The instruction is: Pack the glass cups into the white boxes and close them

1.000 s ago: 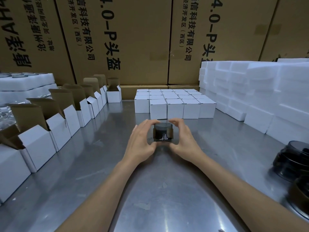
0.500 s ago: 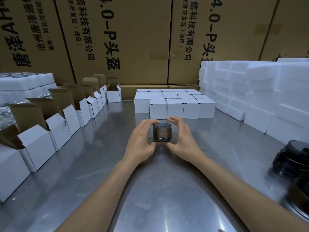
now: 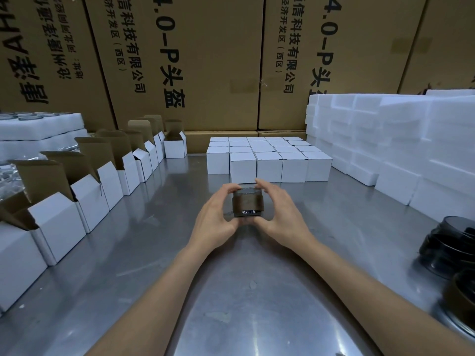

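Note:
A dark glass cup [image 3: 247, 203] with a brown paper band round its side is held just above the steel table [image 3: 231, 299] at the centre. My left hand [image 3: 214, 218] grips its left side, fingers curled over the top rim. My right hand [image 3: 280, 214] grips its right side the same way. Open white boxes [image 3: 95, 194] with raised brown flaps stand in a row along the left. A block of closed white boxes [image 3: 268, 165] sits just beyond the cup.
More dark glass cups [image 3: 452, 245] lie at the right edge. White foam blocks [image 3: 390, 140] are stacked at the back right, foam trays [image 3: 38, 129] at the far left. Big brown cartons [image 3: 205, 60] wall off the back.
The cup has turned a little in my hands and sits slightly further from me; both hands keep their hold on it.

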